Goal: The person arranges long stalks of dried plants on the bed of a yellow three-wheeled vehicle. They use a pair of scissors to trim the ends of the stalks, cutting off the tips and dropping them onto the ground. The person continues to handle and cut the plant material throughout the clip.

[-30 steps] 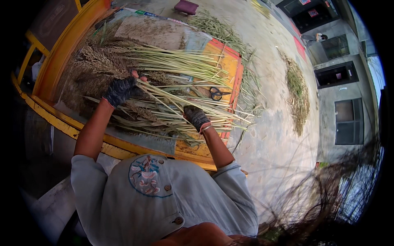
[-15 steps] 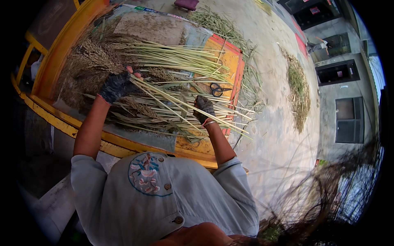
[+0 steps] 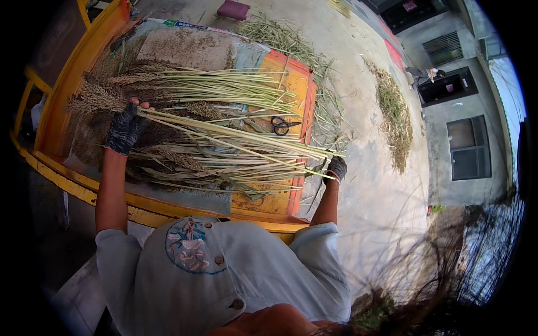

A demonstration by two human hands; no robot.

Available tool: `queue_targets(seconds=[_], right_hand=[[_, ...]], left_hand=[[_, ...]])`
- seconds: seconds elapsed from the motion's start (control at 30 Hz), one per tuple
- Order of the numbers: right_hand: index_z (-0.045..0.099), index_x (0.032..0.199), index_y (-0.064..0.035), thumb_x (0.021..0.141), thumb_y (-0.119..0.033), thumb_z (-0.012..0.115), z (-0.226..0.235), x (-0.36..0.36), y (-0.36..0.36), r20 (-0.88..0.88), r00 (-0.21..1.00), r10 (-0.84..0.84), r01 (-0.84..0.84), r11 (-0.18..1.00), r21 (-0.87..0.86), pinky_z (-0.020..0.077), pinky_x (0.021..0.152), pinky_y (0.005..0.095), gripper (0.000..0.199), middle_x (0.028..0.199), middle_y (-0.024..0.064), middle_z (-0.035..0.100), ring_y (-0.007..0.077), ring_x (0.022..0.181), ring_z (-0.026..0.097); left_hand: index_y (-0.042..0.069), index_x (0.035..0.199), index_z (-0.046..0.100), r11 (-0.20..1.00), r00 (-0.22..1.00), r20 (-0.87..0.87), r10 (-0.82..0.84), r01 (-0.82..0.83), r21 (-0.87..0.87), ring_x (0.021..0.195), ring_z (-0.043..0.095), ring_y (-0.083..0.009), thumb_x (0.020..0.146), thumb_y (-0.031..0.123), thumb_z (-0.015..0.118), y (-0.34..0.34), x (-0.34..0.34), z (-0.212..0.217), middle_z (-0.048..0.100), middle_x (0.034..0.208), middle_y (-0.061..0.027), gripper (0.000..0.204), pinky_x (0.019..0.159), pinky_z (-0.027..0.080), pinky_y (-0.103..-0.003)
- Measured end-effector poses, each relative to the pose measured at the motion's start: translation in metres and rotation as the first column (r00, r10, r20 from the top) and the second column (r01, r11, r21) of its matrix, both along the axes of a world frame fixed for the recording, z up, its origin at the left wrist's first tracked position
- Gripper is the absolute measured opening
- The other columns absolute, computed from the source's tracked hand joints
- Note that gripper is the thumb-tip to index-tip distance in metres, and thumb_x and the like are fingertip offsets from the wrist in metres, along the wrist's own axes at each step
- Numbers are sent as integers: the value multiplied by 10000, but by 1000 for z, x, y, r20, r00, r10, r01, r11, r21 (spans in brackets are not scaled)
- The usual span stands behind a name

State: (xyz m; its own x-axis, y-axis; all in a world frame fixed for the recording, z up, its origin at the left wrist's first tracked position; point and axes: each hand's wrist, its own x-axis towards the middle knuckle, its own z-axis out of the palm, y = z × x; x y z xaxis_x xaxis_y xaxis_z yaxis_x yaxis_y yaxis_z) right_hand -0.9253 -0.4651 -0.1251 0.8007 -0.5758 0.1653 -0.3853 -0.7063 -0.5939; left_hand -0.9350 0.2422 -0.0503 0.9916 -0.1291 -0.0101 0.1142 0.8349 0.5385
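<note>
My left hand (image 3: pixel 124 126), in a dark glove with bare fingertips, is closed around a bundle of long pale stalks (image 3: pixel 224 133) just below their bushy brown seed heads (image 3: pixel 95 101). The bundle stretches right, past the orange edge of the bed. At its cut ends is my right hand (image 3: pixel 336 168), gloved too, with fingers curled; what lies in them is partly hidden. A narrow green leaf (image 3: pixel 315 168) shows beside it. Under and around the bundle lie more stalks (image 3: pixel 252 185), and a greener pile (image 3: pixel 224 87) sits farther off. Black-handled scissors (image 3: pixel 282 125) rest near the orange edge.
The stalks lie on a yellow-framed bed (image 3: pixel 112 187) with an orange side wall (image 3: pixel 84 73). Beyond are cut leaves (image 3: pixel 280 42) on the concrete and a purple cushion-like object (image 3: pixel 232 10). Another person (image 3: pixel 423 74) is by the building at far right.
My right hand has moved right along the stalks to their cut ends. My left hand, still gripping below the seed heads, has shifted left, and the bundle extends farther across the bed.
</note>
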Motion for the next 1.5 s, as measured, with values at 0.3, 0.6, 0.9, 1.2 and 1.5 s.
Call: queue_targets(seconds=[0.3, 0.6, 0.9, 1.2, 1.5], right_hand=[[618, 1012, -79, 734, -331, 676, 77, -68, 50, -492, 834, 250, 5, 887, 461, 485, 557, 302, 379, 728, 36, 639, 160, 639, 613], [495, 811, -49, 861, -192, 503, 116, -39, 174, 443, 890, 103, -436, -86, 896, 316, 389, 257, 151, 607, 48, 500, 128, 415, 407], [466, 811, -67, 834, -57, 516, 110, -32, 202, 289, 926, -244, -309, -46, 950, 369, 416, 316, 56, 637, 87, 512, 187, 470, 458], [408, 720, -57, 800, 3, 489, 110, -28, 197, 206, 921, -330, -264, -139, 955, 301, 344, 304, 129, 564, 80, 460, 165, 383, 372], [347, 667, -75, 775, 25, 498, 111, -23, 192, 147, 907, -393, -208, -115, 971, 256, 324, 299, 210, 549, 71, 428, 146, 366, 330]], left_hand=[[87, 956, 549, 997, 999, 42, -20, 23, -69, 1005, 560, -271, 833, 135, 600, -1, 4, -24, 582, 1017, -112, 142, 857, 526, -358], [114, 920, 533, 998, 987, -146, 64, -66, -12, 973, 535, -218, 822, 188, 622, -44, -11, -6, 569, 981, -60, 152, 863, 480, -346], [131, 913, 533, 1000, 992, -124, 10, -8, 15, 924, 555, -196, 822, 185, 623, -33, -7, -16, 573, 978, -38, 139, 777, 512, -329], [112, 949, 541, 994, 966, -237, 100, -87, 66, 973, 555, -223, 845, 177, 587, -43, -2, -23, 591, 1011, -67, 130, 859, 479, -375], [109, 923, 546, 995, 987, -141, 73, -63, 73, 963, 552, -225, 844, 164, 589, -43, 6, -46, 592, 1011, -78, 106, 879, 459, -372]])
